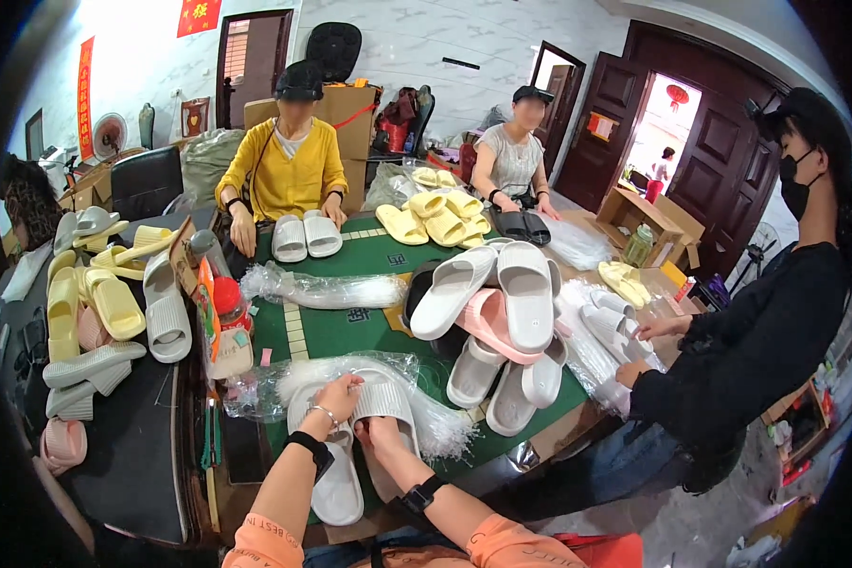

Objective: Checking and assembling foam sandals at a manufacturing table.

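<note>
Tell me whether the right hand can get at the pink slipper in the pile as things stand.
Probably not cleanly: white slippers lie over part of the pink slipper, so pulling it out would likely disturb them, and the right hand is at the opening of a pale grey slipper.

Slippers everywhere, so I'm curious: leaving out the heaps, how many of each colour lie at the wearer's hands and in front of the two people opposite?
White or pale grey: 4 (near pair, far pair)
Black: 2 (black pair)
Total: 6
</note>
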Demonstrator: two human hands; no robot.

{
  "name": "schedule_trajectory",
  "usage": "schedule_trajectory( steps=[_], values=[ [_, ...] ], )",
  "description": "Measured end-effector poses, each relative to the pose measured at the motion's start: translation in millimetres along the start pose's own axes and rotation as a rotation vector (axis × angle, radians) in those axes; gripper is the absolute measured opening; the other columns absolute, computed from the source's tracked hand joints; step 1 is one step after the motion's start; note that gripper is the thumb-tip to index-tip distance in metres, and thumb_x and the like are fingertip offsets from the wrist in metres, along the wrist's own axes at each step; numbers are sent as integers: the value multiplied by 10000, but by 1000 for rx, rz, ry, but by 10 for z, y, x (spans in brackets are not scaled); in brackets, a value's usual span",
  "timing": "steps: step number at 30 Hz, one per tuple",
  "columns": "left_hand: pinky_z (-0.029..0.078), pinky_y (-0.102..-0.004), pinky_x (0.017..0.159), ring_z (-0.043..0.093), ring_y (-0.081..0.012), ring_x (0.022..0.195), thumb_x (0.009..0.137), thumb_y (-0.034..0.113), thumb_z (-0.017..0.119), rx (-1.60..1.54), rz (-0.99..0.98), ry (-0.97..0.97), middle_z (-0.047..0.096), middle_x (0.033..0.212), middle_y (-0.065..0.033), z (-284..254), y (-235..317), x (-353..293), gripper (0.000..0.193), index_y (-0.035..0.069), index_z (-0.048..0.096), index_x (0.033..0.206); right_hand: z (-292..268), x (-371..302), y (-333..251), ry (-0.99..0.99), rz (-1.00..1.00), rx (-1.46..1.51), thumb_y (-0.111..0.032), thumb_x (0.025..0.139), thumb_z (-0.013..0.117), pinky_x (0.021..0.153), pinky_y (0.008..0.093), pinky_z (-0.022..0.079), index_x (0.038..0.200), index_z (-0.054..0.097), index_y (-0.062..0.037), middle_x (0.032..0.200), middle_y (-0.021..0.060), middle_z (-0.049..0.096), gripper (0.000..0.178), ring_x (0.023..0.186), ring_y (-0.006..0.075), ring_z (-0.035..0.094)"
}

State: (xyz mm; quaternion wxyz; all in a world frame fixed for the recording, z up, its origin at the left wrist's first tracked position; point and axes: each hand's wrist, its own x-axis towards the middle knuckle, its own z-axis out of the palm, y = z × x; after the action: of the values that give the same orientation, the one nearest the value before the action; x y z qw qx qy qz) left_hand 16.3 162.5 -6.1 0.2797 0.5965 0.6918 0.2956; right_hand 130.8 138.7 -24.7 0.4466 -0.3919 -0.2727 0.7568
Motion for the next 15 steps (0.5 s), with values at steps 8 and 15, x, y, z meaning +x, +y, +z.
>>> schedule_trajectory(
  steps=[8,15],
  values=[
    [402,-279,812,532,-195,943,741,120,556,-335,2,-46,580,1014,-66,109,-269,160,447,92,449,1174,-12,51,21,-35,58,233,-115,812,435,456,231,371,765,469,-69,610,32,460,74,516,124,445],
    [405,-243,727,502,-107,824,731,74,583,-479,-49,-55,580,910,-30,70,-214,152,318,44,558,1047,-262,-323,-171,-143,-20,-373,-99,810,471,600,242,425,931,544,-7,815,65,565,168,657,163,531]
  ],
)
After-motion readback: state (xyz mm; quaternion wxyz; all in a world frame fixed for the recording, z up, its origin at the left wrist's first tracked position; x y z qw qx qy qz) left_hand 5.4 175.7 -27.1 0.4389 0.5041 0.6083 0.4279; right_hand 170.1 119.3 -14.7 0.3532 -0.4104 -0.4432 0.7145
